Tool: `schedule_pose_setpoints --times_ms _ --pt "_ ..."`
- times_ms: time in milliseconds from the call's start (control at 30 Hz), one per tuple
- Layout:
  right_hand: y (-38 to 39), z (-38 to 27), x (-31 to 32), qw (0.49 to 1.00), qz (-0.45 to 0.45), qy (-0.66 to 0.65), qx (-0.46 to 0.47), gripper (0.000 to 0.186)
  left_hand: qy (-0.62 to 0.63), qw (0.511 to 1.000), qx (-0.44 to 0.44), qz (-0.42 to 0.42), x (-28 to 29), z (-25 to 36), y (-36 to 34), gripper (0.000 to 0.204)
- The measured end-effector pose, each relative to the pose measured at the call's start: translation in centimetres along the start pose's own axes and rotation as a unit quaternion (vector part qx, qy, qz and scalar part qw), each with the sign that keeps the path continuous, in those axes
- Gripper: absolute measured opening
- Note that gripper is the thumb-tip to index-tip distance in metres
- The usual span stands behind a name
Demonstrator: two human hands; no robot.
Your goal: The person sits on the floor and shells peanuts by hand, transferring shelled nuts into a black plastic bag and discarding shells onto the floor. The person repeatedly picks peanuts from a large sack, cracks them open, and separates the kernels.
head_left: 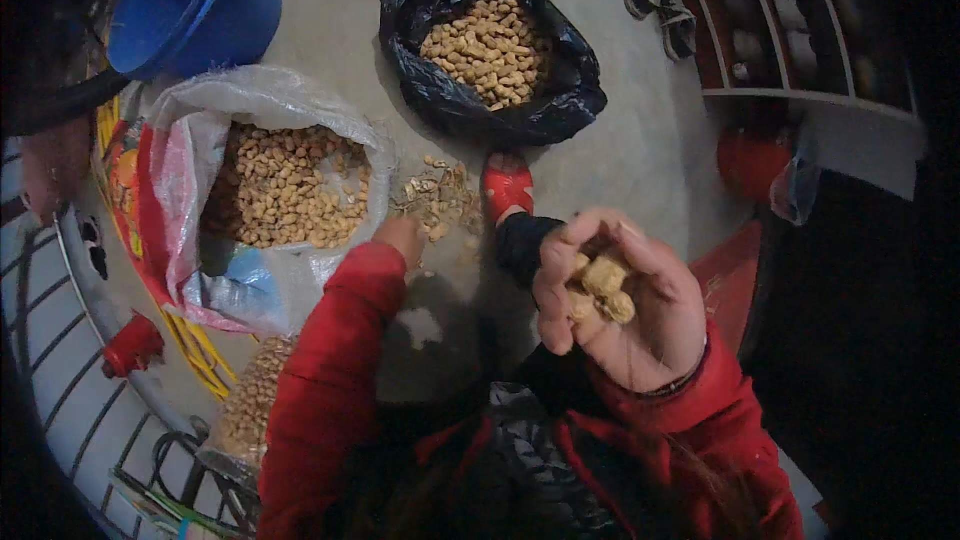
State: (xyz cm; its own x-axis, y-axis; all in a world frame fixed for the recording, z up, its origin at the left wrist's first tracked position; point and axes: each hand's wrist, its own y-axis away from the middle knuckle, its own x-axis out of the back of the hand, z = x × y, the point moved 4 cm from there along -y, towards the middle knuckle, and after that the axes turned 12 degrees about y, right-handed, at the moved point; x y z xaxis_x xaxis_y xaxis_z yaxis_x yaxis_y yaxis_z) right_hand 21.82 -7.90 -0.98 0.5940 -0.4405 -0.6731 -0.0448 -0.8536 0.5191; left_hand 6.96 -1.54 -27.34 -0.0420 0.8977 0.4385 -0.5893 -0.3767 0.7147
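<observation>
My right hand [655, 325] is raised, palm up, with its fingers curled round several unshelled peanuts [606, 280]. Low by the floor, my left hand [402, 237] reaches to the edge of a small heap of loose peanuts and bits of shell [440, 198]; its fingertips are too hidden and dim to make out. Just left of that hand stands an open woven sack [370, 130] with its rim rolled down, holding many peanuts [295, 195]. Farther off, a black plastic bag [400, 50] lies open with more peanuts [490, 52] inside.
A blue bucket [245, 15] stands at the far left. A clear bag of peanuts [250, 405] is beside my left sleeve, near yellow cords [195, 350]. My red shoe [508, 185] is by the heap. Shoes [655, 0] and a rack [780, 10] are at the far right.
</observation>
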Motion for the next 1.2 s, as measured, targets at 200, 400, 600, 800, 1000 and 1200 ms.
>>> schedule_pose_setpoints --times_ms 200,400,600,800,1000,1200 --pt "1.8 -0.6 0.2 0.998 -0.009 -0.042 0.046 0.030 0.170 0.930 -0.188 0.268 12.2 12.6 6.1 0.029" --pt "1.1 -1.3 1.0 0.993 -0.009 -0.052 0.106 0.032 0.177 0.888 -0.255 0.340 17.3 16.8 11.3 0.026" --pt "0.3 -0.2 0.1 0.992 -0.028 -0.071 0.101 0.037 0.344 0.881 -0.127 0.301 12.7 10.9 19.9 0.015" --pt "-1.5 3.4 -3.1 0.989 -0.111 -0.098 0.022 0.041 0.487 0.762 -0.197 0.378 10.9 13.4 23.8 0.019" --pt "-2.7 5.1 -6.3 0.986 -0.133 -0.102 -0.013 0.047 0.383 0.786 -0.252 0.414 11.0 12.7 23.3 0.024" --pt "-4.2 6.9 -8.3 0.985 -0.131 -0.103 -0.036 0.045 0.257 0.794 -0.280 0.475 12.1 10.1 23.1 0.026"
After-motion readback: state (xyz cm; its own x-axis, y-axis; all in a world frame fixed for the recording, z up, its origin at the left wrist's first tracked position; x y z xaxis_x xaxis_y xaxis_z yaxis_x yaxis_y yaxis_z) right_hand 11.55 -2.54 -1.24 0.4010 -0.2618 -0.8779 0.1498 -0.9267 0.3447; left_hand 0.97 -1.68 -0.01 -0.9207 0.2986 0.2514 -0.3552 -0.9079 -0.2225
